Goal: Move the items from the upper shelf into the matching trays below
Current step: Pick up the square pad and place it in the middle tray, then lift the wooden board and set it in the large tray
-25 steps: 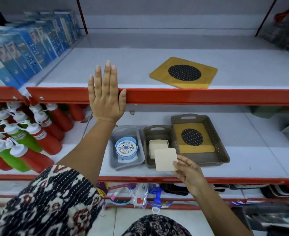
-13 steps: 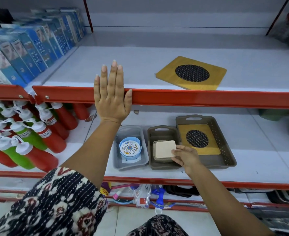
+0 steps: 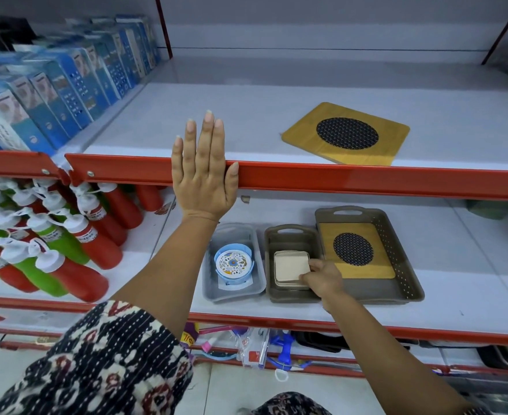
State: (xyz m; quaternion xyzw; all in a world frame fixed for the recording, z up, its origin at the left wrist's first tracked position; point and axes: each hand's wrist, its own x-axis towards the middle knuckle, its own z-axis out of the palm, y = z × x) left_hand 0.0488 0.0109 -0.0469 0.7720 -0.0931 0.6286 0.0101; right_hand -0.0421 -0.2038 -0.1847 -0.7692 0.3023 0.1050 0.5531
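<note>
Two hands: right hand (image 3: pixel 321 278) low in the brown tray (image 3: pixel 291 235), left hand (image 3: pixel 203 172) flat and unclenched on the red rail (image 3: pixel 366 179), gripping nothing.
Right grip: fingertips pinch the right edge of the top cream square (image 3: pixel 290 266); it looks seated on the stack, contact not yet let go.
Brown tray: landmark, middle of three on the lower shelf (image 3: pixel 471 283).
Left of it: grey tray (image 3: pixel 231 235) touching, blue round dish (image 3: pixel 233 263) inside.
Right of it: big tray (image 3: pixel 408 250) touching, one wooden trivet (image 3: pixel 354 250) lying flat inside.
Step tip: square the tile to the stack corners, press lightly, slide fingers out sideways so the stack doesn't shift.
Above and right of it: second trivet (image 3: pixel 345 133) on the upper shelf (image 3: pixel 216 115), turned askew, near the rail. My read: last item left; it belongs in the big tray.
Far left of it: red and green bottles (image 3: pixel 75 244) below, blue boxes (image 3: pixel 60 85) above, well apart.
Surfaces: smooth white shelf boards, glossy; flat items may slide.
Room: shop racking, red uprights, grey back panel, more goods on the shelf beneath, tiled floor.
</note>
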